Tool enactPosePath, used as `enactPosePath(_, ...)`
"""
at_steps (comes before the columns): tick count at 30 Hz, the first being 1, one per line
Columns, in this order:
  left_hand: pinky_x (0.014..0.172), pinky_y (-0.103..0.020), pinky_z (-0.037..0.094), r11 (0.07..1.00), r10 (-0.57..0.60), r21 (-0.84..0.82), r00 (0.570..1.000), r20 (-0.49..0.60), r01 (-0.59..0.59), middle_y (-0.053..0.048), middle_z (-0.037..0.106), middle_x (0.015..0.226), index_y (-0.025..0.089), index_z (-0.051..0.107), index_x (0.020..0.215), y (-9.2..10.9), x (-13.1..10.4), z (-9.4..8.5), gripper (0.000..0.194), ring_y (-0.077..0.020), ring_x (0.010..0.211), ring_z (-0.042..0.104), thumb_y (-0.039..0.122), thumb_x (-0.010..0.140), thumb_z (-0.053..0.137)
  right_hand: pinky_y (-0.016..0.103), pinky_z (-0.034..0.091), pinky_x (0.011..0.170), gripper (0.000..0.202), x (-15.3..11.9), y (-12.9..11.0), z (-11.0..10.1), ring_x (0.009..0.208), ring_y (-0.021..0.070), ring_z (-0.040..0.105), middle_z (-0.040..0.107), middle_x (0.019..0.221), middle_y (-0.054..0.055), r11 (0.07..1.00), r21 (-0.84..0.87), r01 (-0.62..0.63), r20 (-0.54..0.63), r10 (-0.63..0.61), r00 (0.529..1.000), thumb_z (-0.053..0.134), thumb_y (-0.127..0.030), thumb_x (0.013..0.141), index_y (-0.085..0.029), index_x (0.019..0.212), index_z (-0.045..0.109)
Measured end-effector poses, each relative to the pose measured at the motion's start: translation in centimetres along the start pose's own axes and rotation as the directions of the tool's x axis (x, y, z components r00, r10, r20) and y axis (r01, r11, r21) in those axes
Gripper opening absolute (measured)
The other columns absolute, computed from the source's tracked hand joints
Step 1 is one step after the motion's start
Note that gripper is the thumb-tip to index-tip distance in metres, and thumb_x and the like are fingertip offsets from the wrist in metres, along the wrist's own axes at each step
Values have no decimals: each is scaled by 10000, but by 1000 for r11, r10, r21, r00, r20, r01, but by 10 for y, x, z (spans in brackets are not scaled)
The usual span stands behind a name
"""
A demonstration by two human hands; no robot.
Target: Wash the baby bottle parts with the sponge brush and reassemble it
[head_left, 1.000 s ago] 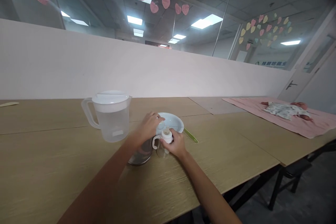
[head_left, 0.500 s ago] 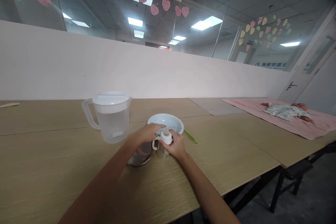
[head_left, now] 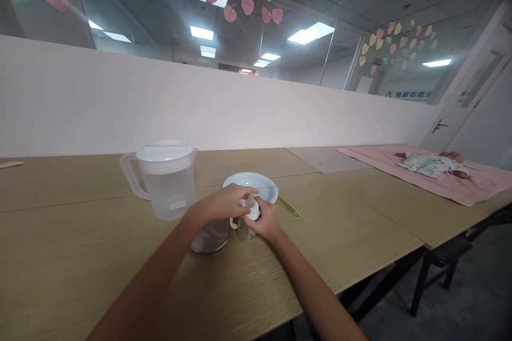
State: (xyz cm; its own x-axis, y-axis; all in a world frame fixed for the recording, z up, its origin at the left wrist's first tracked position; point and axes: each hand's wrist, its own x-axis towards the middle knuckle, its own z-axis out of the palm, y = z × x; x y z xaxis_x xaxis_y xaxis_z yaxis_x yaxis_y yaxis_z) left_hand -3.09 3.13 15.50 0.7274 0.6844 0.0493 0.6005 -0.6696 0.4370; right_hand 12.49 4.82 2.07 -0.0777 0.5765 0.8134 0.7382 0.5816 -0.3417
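A clear baby bottle [head_left: 245,232] with a white collar, a teat and a white side handle stands upright on the table in front of me. My left hand [head_left: 230,201] is closed about the collar and teat from the left. From the right, my right hand [head_left: 266,219] grips the collar, thumb in front. Just behind the hands is a white bowl [head_left: 270,185], partly covered by them. A shiny metal container [head_left: 210,242] sits beneath my left wrist, mostly hidden by it. The green handle of a utensil [head_left: 289,206] lies right of the bowl.
A lidded plastic pitcher [head_left: 168,181] holding clear liquid stands to the left. At the right, a baby doll [head_left: 430,164] in patterned clothes lies on a pink cloth [head_left: 472,192]. A pale flat piece [head_left: 12,164] is at the far left. A dark stool [head_left: 444,258] stands below the table edge.
My left hand has shifted right and forward, its fingers now closed around the bottle's collar and teat. My right hand stays on the collar. The view has turned slightly.
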Motion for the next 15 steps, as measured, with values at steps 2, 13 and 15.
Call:
enactPosePath(2,722,-236,449,996,-9,87,1000,-30,12,-71,621,1140,188,500,1243,3,1,2,517,-200,981,588,180,728,468,240,404,533,311,0,1,0,573,179,601,636,634,37,1000,-7,5,-1,-5,1000,513,-473,720,-173,794,550)
enactPosePath(13,878,-299,433,983,-16,184,998,-55,26,-87,562,1236,175,494,1220,12,-3,4,470,-223,1114,524,151,751,478,241,398,511,277,-2,3,3,541,177,589,623,616,30,999,-2,33,-17,-33,999,523,-446,725,-177,791,534)
enactPosePath(15,922,-319,413,979,2,203,991,-133,25,-82,517,1292,177,460,1256,22,-10,-5,482,-228,1159,487,200,775,490,243,404,519,295,-2,2,2,554,180,595,628,626,33,1000,6,29,-5,-29,1000,535,-468,735,-178,785,532)
